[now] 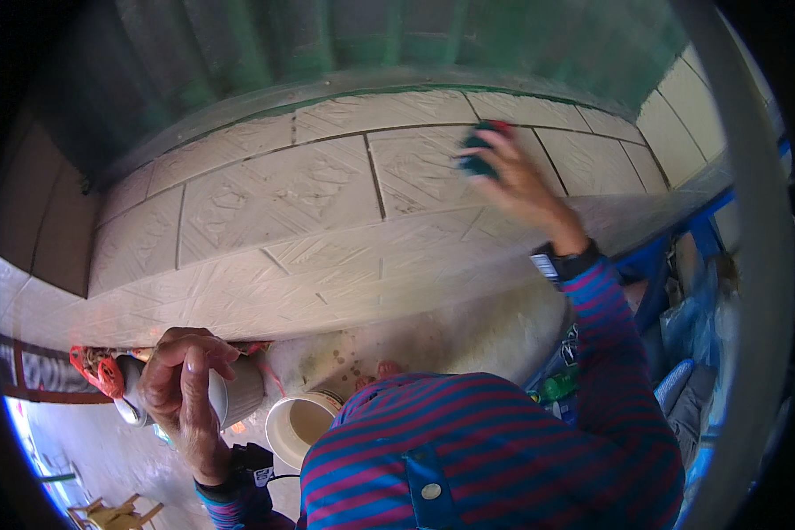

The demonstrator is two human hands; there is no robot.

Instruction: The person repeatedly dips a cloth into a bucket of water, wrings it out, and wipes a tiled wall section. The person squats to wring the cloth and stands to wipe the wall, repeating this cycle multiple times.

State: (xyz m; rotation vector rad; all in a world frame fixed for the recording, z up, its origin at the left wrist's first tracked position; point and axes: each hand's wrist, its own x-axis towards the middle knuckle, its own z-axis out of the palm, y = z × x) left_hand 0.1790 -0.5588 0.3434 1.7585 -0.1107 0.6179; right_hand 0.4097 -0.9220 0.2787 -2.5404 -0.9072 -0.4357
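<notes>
My right hand is shut on a dark green scrubbing pad with a bit of red at its top. The pad lies against the cream embossed wall tiles, near the joint between two rows; hand and pad are blurred. My left hand is raised at the lower left with its fingers curled, and whether it holds anything cannot be told. Below and beyond it, a white bucket holding cloudy liquid stands on the floor.
Green corrugated metal sheeting rises above the tiles. A grey bucket and a red plastic bag are behind my left hand. A small wooden stool stands at lower left. Blue framing, bags and a green bottle lie on the right.
</notes>
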